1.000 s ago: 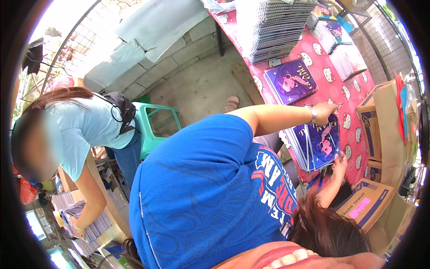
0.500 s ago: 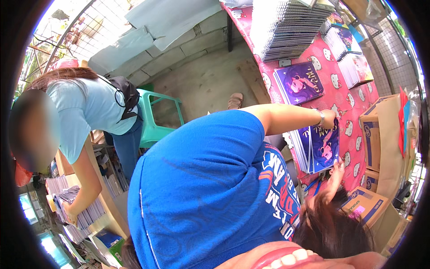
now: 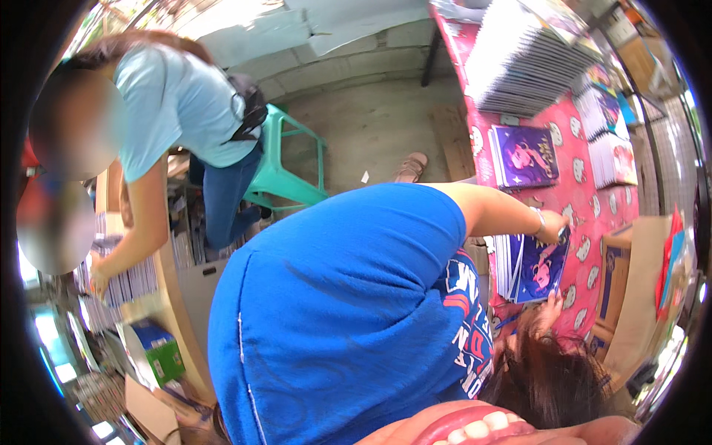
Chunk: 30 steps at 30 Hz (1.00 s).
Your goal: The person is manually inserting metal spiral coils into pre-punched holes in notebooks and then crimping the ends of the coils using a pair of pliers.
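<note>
Purple-covered notebooks (image 3: 543,267) with a drawn figure on the cover lie in a low stack on the pink patterned tablecloth (image 3: 586,215). My left hand (image 3: 550,225), with a band on its wrist, closes on the stack's far end. At the near end, my right hand (image 3: 547,310) has its fingers on the edge, and its forearm is partly hidden by hanging hair. Another small pile of matching notebooks (image 3: 525,156) sits just beyond my left forearm. Blue pen-like items (image 3: 508,320) lie beside my right hand.
A tall stack of spiral notebooks (image 3: 530,63) and smaller piles (image 3: 612,159) occupy the table's far part. Cardboard boxes (image 3: 615,274) line its right side. At left, a person in a light blue T-shirt (image 3: 178,96) reaches into shelved notebooks (image 3: 137,285), near a green stool (image 3: 285,156).
The whole view has shifted, so the table and stool appear farther right. Both my hands stay at the two ends of the notebook stack. The other person's hand remains among the shelved notebooks.
</note>
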Motion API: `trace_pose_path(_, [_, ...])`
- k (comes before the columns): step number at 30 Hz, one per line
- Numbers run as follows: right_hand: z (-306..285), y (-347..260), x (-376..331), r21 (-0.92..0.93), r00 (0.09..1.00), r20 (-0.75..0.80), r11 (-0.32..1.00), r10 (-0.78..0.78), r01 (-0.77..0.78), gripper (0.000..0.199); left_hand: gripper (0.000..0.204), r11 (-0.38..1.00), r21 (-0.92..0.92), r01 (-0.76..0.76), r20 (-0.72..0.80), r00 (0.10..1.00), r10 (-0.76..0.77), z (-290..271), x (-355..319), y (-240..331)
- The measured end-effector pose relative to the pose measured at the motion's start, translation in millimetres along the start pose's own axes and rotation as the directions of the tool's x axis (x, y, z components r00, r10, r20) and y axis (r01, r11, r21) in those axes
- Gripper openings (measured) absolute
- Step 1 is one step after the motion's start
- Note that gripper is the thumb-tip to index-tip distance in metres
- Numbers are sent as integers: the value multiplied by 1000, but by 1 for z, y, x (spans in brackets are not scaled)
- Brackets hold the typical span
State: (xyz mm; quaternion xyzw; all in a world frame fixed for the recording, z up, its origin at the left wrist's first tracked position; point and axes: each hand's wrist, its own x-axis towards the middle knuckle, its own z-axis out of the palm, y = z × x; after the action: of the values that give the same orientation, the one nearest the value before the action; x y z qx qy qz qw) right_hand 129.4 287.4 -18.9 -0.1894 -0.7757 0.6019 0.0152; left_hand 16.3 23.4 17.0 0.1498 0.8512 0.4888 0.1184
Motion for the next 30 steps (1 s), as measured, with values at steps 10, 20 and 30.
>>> trace_pose_path(10, [5, -12, -4, 57, 997, -21, 995, -79, 80, 20, 46, 992, -28, 126, -57, 990, -128, -5, -14, 14])
trace_pose_path(20, [-12, -40, -30, 200, 974, -88, 954, -209, 223, 18, 51, 760, -605, -239, -102, 969, 224, -46, -28, 38])
trace_pose_path(30, [30, -72, -51, 104, 911, -213, 919, -353, 381, 25, 54, 898, -406, -171, -222, 971, 85, -36, -41, 17])
